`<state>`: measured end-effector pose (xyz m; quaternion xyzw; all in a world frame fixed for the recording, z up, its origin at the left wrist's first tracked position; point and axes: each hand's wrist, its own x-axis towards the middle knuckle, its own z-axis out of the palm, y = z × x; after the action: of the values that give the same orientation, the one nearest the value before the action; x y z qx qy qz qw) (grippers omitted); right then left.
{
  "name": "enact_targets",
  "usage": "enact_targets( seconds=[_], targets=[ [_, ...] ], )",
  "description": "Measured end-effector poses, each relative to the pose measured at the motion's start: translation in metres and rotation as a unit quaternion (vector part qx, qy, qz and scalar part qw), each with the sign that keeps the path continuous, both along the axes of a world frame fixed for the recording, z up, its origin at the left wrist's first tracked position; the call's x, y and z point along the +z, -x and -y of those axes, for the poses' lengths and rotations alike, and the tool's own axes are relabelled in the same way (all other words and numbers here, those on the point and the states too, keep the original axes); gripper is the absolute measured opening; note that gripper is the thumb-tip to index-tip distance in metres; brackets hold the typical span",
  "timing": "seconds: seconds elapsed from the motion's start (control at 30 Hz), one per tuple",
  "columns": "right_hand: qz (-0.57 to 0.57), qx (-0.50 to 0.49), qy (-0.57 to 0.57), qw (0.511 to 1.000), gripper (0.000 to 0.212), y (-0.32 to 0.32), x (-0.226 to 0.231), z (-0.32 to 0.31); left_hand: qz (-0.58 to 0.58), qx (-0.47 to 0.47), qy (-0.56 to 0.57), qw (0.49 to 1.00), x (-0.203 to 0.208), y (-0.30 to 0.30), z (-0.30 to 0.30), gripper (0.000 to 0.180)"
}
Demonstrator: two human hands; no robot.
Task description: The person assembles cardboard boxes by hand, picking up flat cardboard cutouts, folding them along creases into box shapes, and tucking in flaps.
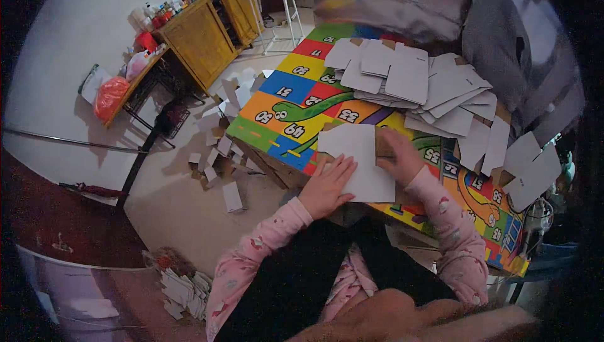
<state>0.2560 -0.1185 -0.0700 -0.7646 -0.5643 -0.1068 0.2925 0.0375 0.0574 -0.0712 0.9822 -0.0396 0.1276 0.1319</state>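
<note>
A white flat carton blank (360,147) with brown inner faces lies at the near edge of the table in front of me. My left hand (330,178) rests flat on its lower left part, with the fingers stretched out. At the blank's right edge is my right hand (401,158), beside a brown flap (383,147). Its thumb and fingers are apart and slightly blurred. Further back on the table, a loose pile of similar white blanks (408,77) spreads toward the right.
The table (292,87) wears a colourful numbered board-game cover. Many small folded white boxes (233,196) lie on the floor to the left. More white pieces (186,292) are stacked at lower left. A wooden cabinet (200,37) stands at the back; a grey chair (497,46) is beyond the pile.
</note>
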Motion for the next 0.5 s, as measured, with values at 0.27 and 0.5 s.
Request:
enact_targets(
  seconds=[0.27, 0.5],
  targets=[
    [-0.042, 0.003, 0.100, 0.994, 0.069, 0.029, -0.012, -0.006, -0.018, -0.044, -0.078, 0.996, 0.010, -0.056, -0.021, 0.074],
    [-0.076, -0.005, 0.059, 0.995, 0.071, 0.026, -0.023, -0.005, -0.019, -0.060, 0.025, 0.998, -0.002, -0.106, -0.005, 0.079]
  ],
)
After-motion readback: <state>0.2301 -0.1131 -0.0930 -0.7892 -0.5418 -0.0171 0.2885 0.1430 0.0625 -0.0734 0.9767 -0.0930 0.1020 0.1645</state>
